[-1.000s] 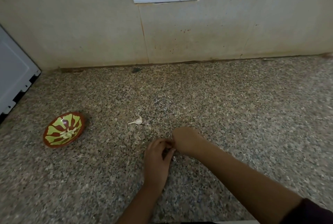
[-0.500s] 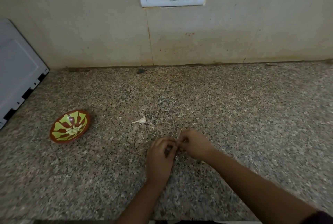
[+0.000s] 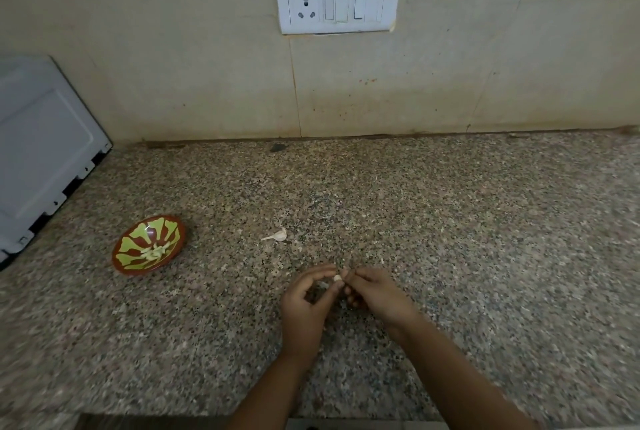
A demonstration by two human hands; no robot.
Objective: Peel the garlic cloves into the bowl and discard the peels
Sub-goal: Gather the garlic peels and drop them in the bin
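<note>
A small pale garlic clove [image 3: 337,278] is pinched between the thumb and curled forefinger of the left hand [image 3: 304,298]. It is also picked at by the bent fingertips of the right hand [image 3: 377,294], so both hands are closed on it just above the speckled granite tabletop [image 3: 485,239].

Half a second ago the two hands were pressed together and the clove was hidden. Now they have parted slightly and its pale end is exposed between the fingertips. From this it is judged that the skin is being worked loose, though whether any peel is already off cannot be made out.

The round red-brown bowl with yellow-green petal pattern [image 3: 133,246] lies well to the left of the left hand, and peeled cloves [image 3: 156,251] are heaped in it. One unpeeled garlic clove with a pointed tail [image 3: 277,236] rests just beyond the hands, so more work is thought to remain.

No brand, label or writing can be read, not even on the white wall socket-and-switch plate [image 3: 337,3] far beyond the hands.
</note>
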